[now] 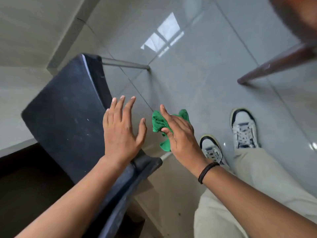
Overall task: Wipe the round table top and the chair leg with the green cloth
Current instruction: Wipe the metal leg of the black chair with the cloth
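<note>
Two bare hands reach forward over a glossy grey tiled floor (197, 74). The left hand (121, 133) is spread flat with its fingers apart, holding nothing, over the edge of a dark chair seat (68, 121) that tilts away to the left. The right hand (180, 134) has its grip clamped on the green cloth (159, 122), which is bunched under the palm with the thumb pressed against it, corners sticking out above and below the hand. A black bracelet (206, 171) sits on the right wrist. One metal chair leg (125, 64) shows beyond the seat. At upper right a dark wooden leg (274, 66) slants to the floor, and a blurred brown edge fills the corner. Two white sneakers (243, 129) and light trousers (248, 186) show at lower right.
</note>
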